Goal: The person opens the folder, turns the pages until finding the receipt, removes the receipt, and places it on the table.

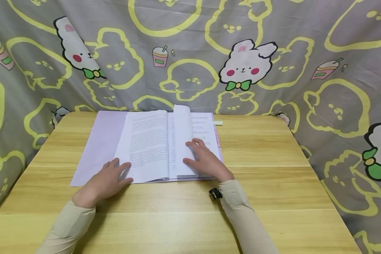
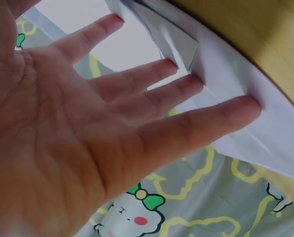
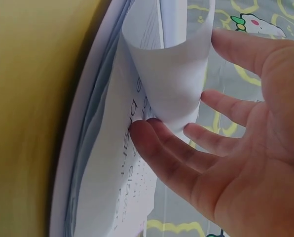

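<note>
1. Far left: lilac cover of the opened book is laid flat on the wooden table; a wide strip of it is left uncovered by the pages.
2. Left hand: fingers are spread, nothing is pinched. Fingertips are rested at the outer edge of the left-hand pages, part on paper, part on the lilac cover. Light hold-down only, by the look of it.
3. Left-hand page: covered in small print, lying nearly flat, skewed against the cover. Judged thin and limp; best held by a flat palm near the outer margin. Book is placed mid-table, towards the far edge.
4. Right of the gutter: 1 loose leaf is lifted and bowed into a curl, standing over the page below. Should be very light, springy, easily creased or torn; best taken softly near the free edge, not squeezed mid-curl.
5. Right hand: fingers are spread apart, set against the curl's right side; no firm pinch is shown. In the right wrist view, 2 fingertips are put low by the printed page underneath. Whether paper is trapped there cannot be told.
6. Large-print page: partly hidden by the curl. Pale tab is stuck out past its right edge.
7. Black wrist device: worn at the right cuff.
</note>
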Demonstrator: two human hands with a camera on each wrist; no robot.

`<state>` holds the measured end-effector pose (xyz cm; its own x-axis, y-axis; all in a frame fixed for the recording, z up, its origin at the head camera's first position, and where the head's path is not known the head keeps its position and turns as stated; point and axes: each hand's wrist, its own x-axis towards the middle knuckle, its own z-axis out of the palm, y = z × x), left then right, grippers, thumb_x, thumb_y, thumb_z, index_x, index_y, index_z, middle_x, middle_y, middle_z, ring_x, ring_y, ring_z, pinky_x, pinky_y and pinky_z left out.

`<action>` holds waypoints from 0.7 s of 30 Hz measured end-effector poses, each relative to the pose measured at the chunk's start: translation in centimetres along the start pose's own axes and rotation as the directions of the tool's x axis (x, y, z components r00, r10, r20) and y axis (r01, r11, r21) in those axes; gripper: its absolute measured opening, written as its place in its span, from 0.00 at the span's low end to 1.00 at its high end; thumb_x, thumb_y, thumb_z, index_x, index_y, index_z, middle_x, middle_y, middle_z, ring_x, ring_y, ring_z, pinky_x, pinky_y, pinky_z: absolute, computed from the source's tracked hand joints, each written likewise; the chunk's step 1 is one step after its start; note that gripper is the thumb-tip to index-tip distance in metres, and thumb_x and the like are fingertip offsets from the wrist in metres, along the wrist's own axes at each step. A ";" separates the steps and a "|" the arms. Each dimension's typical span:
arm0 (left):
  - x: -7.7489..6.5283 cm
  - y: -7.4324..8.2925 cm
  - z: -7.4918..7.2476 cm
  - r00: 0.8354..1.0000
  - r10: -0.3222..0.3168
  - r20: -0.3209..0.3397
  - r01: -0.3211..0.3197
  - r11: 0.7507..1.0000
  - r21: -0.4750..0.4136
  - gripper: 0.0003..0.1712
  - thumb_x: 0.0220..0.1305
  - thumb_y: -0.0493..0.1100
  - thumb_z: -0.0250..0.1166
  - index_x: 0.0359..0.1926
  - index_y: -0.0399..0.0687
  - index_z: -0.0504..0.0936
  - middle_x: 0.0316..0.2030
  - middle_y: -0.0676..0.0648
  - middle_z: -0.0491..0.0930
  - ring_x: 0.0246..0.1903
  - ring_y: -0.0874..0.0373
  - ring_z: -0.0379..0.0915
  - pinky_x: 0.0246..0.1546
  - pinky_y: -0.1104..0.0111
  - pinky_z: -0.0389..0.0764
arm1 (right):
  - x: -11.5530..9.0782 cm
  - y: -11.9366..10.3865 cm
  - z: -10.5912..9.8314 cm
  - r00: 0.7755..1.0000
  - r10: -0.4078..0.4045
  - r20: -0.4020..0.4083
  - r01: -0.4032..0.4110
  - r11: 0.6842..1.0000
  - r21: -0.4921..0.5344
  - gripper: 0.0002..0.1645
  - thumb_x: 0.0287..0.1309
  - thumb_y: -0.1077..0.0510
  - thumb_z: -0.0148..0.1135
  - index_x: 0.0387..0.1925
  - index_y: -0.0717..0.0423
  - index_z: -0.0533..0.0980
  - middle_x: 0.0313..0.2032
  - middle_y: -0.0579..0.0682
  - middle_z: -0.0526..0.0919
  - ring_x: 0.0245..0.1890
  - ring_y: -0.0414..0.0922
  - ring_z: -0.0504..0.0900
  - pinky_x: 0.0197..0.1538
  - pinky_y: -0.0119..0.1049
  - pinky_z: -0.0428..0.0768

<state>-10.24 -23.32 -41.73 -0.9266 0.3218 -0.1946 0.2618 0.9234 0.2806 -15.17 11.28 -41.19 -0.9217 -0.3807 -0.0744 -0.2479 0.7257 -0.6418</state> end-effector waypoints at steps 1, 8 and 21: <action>0.0 0.1 0.1 1.000 0.002 -0.007 -0.002 1.000 0.003 0.35 0.69 0.55 0.66 0.67 0.38 0.73 0.63 0.21 0.66 0.60 0.21 0.64 0.47 0.32 0.76 | 0.0 0.0 0.1 1.000 0.000 0.002 0.000 1.000 0.001 0.39 0.67 0.46 0.66 0.74 0.52 0.66 0.76 0.57 0.58 0.70 0.55 0.70 0.71 0.51 0.69; 0.3 0.2 0.3 1.000 -0.001 -0.028 0.002 1.000 0.020 0.33 0.69 0.54 0.66 0.66 0.39 0.74 0.62 0.23 0.67 0.58 0.22 0.65 0.43 0.33 0.78 | 0.2 0.2 0.7 1.000 -0.023 0.011 0.024 0.999 -0.030 0.38 0.66 0.47 0.67 0.73 0.52 0.66 0.75 0.56 0.59 0.65 0.54 0.75 0.70 0.48 0.71; -0.2 0.3 0.6 0.998 -0.058 -0.031 0.059 0.998 0.031 0.34 0.72 0.58 0.61 0.70 0.43 0.71 0.68 0.23 0.62 0.64 0.22 0.60 0.42 0.28 0.74 | 0.6 -0.2 1.2 0.998 -0.063 -0.006 0.062 0.995 -0.082 0.38 0.65 0.47 0.68 0.72 0.53 0.68 0.76 0.57 0.58 0.62 0.55 0.78 0.65 0.49 0.76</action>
<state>-9.84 -22.95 -42.19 -0.9481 0.2610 -0.1816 0.2148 0.9469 0.2392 -15.32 10.23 -42.07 -0.9061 -0.4220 -0.0296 -0.3283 0.7455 -0.5801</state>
